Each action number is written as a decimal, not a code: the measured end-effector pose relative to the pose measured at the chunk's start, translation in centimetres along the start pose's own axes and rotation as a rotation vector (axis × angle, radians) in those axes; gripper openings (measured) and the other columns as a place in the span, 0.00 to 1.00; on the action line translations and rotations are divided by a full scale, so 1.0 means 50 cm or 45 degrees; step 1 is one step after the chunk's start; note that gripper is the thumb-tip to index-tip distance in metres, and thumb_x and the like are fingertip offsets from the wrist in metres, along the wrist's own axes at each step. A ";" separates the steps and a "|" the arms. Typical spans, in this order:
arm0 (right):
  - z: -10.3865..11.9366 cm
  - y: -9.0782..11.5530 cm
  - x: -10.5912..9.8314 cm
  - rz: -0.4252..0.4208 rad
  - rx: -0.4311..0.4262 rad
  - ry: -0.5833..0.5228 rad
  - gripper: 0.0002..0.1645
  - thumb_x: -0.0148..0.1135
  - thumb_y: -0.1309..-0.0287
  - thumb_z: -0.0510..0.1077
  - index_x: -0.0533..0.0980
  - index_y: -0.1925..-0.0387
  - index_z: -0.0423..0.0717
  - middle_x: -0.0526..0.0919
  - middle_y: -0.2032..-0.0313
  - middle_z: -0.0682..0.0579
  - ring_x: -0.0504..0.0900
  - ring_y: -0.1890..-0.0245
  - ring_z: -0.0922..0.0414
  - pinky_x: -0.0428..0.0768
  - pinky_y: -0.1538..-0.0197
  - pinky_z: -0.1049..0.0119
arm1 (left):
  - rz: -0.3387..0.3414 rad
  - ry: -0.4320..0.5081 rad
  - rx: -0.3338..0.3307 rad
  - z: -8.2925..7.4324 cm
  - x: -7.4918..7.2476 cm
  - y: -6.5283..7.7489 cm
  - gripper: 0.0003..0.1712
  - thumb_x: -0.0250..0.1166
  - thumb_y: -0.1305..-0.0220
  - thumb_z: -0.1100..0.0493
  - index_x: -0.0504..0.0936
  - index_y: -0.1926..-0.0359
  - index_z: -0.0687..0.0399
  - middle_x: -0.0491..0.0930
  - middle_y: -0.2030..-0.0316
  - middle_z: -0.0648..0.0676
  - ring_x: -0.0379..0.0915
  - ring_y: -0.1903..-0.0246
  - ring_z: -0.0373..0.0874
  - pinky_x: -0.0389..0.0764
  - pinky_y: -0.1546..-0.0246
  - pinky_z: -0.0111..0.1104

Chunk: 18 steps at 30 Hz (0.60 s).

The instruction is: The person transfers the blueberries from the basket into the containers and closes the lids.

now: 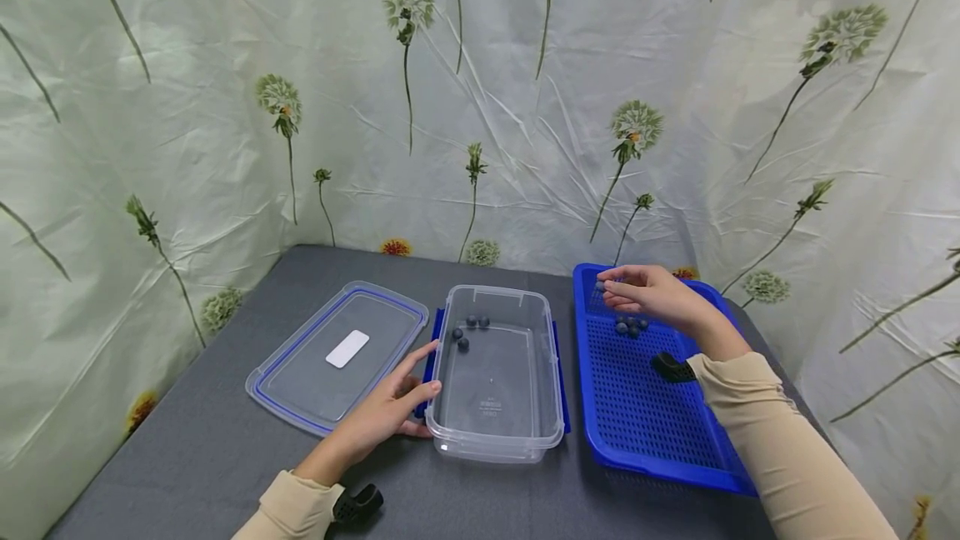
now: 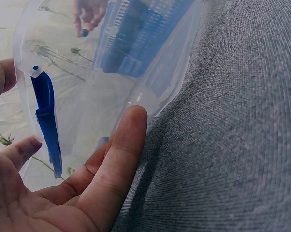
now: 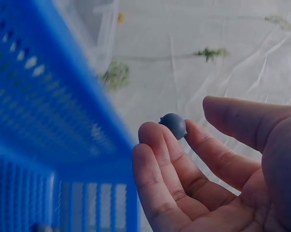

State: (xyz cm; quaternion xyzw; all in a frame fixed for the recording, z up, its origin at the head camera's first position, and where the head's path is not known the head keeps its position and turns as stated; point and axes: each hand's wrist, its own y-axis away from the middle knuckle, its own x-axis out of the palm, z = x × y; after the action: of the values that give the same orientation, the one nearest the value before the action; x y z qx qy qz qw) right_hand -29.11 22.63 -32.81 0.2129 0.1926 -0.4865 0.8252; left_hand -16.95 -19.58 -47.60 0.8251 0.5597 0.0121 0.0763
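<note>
Over the far end of the blue basket [image 1: 652, 440], my right hand [image 1: 652, 298] holds a blueberry [image 3: 173, 125] at its fingertips. The right wrist view shows the berry between two fingers, with the thumb apart from it. Several blueberries [image 1: 633, 327] lie in the basket below that hand. My left hand [image 1: 382, 411] rests spread against the left side of a clear plastic container [image 1: 491, 442], around its blue side latch [image 2: 46, 116]. Inside the container, several blueberries [image 1: 463, 344] sit towards the back left.
A clear lid [image 1: 307, 398] with a blue seal and a white label lies on the grey tabletop [image 1: 172, 457], left of the container. Behind the table hangs a pale curtain [image 1: 510, 90] printed with dandelions. Container and basket stand side by side with a narrow gap.
</note>
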 end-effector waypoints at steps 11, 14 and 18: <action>0.066 -0.049 0.062 0.052 -0.074 0.026 0.30 0.54 0.16 0.45 0.67 0.25 0.30 0.80 0.34 0.29 0.84 0.36 0.42 0.84 0.32 0.53 | 0.011 0.005 0.011 -0.005 0.001 0.003 0.43 0.61 0.18 0.47 0.49 0.13 0.32 0.70 0.36 0.74 0.83 0.51 0.52 0.93 0.55 0.46; 0.080 -0.068 0.082 0.071 -0.088 0.039 0.29 0.53 0.16 0.45 0.69 0.25 0.32 0.80 0.34 0.31 0.84 0.36 0.41 0.82 0.31 0.47 | 0.006 0.006 0.017 -0.006 -0.001 0.004 0.43 0.61 0.18 0.48 0.49 0.13 0.32 0.71 0.37 0.74 0.83 0.52 0.52 0.93 0.55 0.46; 0.090 -0.087 0.107 0.101 -0.086 0.052 0.26 0.51 0.15 0.44 0.71 0.26 0.36 0.81 0.35 0.32 0.83 0.35 0.39 0.82 0.30 0.46 | 0.014 0.003 0.025 -0.006 0.000 0.004 0.43 0.61 0.18 0.48 0.49 0.13 0.33 0.72 0.39 0.73 0.84 0.53 0.52 0.93 0.55 0.47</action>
State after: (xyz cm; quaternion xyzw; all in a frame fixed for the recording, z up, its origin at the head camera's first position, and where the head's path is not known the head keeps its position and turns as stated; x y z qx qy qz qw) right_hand -30.04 14.44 -32.56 0.2022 0.2171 -0.4420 0.8465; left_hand -16.80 -19.60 -47.26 0.8288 0.5554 0.0078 0.0674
